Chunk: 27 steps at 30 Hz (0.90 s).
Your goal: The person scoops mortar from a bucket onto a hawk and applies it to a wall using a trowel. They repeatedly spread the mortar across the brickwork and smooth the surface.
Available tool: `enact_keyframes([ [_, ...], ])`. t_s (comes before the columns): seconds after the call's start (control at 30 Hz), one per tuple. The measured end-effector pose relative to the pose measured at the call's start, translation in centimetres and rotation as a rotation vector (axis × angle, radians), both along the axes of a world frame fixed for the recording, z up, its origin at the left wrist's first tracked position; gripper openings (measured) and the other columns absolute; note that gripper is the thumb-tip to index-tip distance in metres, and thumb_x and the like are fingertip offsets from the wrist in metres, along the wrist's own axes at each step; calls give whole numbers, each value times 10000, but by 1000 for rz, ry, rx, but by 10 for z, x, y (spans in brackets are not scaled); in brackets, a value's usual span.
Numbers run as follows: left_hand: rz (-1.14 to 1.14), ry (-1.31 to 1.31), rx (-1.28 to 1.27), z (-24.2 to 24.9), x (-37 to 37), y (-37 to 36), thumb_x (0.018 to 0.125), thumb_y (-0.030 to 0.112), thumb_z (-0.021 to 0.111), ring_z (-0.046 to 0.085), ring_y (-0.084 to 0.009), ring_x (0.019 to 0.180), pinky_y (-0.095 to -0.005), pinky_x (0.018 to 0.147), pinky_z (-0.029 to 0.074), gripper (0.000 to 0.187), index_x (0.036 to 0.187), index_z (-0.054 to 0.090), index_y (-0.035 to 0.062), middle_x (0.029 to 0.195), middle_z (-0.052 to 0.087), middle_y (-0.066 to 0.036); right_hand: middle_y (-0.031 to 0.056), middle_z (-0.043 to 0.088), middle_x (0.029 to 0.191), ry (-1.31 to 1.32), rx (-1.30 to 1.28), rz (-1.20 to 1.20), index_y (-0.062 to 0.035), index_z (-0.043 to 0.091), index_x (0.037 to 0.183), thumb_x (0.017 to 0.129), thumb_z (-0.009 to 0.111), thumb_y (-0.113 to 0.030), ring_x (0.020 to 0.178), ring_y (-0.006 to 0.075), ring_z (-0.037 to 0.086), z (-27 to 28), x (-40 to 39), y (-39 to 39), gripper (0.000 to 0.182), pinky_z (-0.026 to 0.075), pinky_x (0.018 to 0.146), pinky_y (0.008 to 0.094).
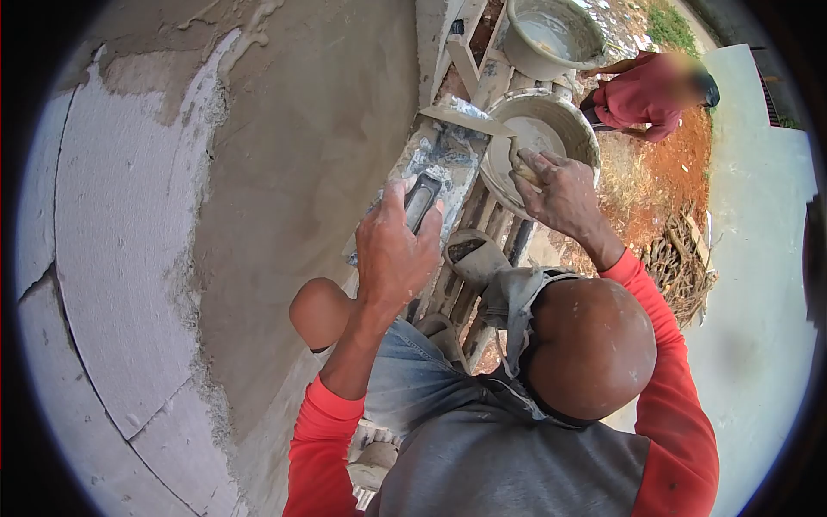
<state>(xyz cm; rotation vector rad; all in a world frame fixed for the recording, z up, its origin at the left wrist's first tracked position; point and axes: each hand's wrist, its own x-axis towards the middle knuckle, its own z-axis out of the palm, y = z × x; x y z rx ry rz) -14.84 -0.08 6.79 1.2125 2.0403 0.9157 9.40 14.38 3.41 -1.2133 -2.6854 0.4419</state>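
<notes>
My left hand (394,254) is closed about the dark handle of a plastering trowel (457,155). Its broad flat blade is smeared with grey and white plaster. In my right hand (560,196) is a smaller trowel (469,119), gripped by its handle. That narrow blade lies across the far end of the plastering trowel, seemingly touching it. Just beyond the right hand stands a round bucket (581,129) with wet, pale mix inside, partly covered by the hand and the blade.
A wall (293,164) on the left is partly coated with grey plaster, with bare pale blocks (125,233) beside it. Another mix-coated bucket (517,39) stands farther off on wooden slats (448,293). A person in a red top (637,95) is below, near a stick pile (676,258).
</notes>
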Motion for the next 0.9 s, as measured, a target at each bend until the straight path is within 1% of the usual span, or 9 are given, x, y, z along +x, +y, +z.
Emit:
enact_keyframes([
  [0.1,27,6,-51,5,-5,-4,959,199,727,771,-367,975,-431,899,568,403,1276,651,-38,1053,776,-241,174,772,1048,67,-65,32,-54,763,1233,918,736,-288,777,389,750,8,-8,-19,393,607,703,473],
  [0.13,32,30,-46,4,-7,-5,957,198,729,770,-373,978,-433,902,568,408,1282,651,-37,1059,776,-244,254,772,1079,28,-120,32,-55,776,1235,853,807,-241,838,427,768,14,-12,-28,426,635,752,448],
  [0.3,20,21,31,3,-5,-2,949,191,741,767,-390,986,-437,904,570,420,1291,652,-36,1077,773,-250,159,770,1030,7,-64,87,-55,751,1240,871,780,-255,794,390,755,4,-20,-27,421,615,707,473],
  [0.37,12,8,62,6,-3,-8,944,167,740,746,-448,969,-497,878,568,401,1266,640,-51,1052,754,-285,136,750,1001,21,-35,48,-70,736,1254,910,733,-298,794,375,746,-9,-23,-18,413,601,710,488],
  [0.5,20,-42,53,7,0,-20,938,150,742,739,-467,966,-510,865,572,389,1255,638,-52,1062,746,-298,168,763,996,47,63,-5,-67,741,1256,903,742,-295,831,390,746,-20,-18,-4,420,601,727,493],
  [0.6,18,-84,36,1,-2,-26,938,146,744,746,-453,977,-492,862,578,387,1256,642,-51,1073,752,-290,190,755,900,49,4,-164,-36,762,1217,909,759,-299,748,338,747,-10,-4,-4,405,593,707,445],
  [0.7,61,-130,34,-2,-8,-26,939,145,749,752,-429,962,-469,857,578,377,1251,653,-42,1059,760,-266,144,743,778,194,-341,-453,23,770,1171,932,771,-299,649,239,693,-4,37,-3,402,561,671,399],
  [0.73,74,-131,19,-4,-10,-25,940,148,751,754,-416,954,-463,856,577,373,1248,656,-40,1053,761,-258,59,695,695,360,-387,-428,47,771,1038,957,777,-309,604,128,597,4,50,-4,365,504,608,327],
  [0.9,88,-125,30,-17,-21,-19,945,165,759,756,-357,906,-440,847,572,352,1225,671,-28,1018,765,-216,40,648,645,272,-825,-682,-24,695,821,1034,690,-330,529,78,562,39,122,1,374,444,504,262],
])
